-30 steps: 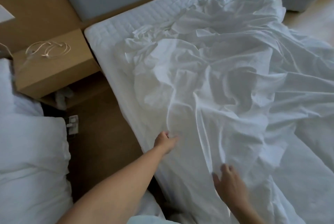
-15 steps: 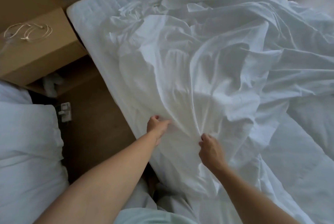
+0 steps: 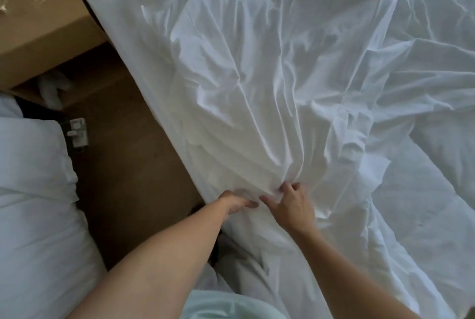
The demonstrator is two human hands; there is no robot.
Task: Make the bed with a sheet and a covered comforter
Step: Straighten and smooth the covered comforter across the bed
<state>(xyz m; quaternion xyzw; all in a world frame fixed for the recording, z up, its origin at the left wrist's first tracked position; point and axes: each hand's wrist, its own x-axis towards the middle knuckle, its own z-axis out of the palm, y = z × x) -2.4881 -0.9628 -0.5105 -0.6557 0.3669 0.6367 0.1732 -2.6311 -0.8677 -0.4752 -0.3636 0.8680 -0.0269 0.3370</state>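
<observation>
Both hands have closed in since a second ago. My left hand and right hand were apart, the right lying flat — now they sit almost touching at the near bed edge. Each has its fingers curled into the crumpled white cotton sheet, bunching it, with folds fanning out from the grip. The sheet is heaped across the white quilted mattress, not spread, and the corner by the tan wooden nightstand is bare. It reads as gathering an edge to pull out flat — early in the task.
</observation>
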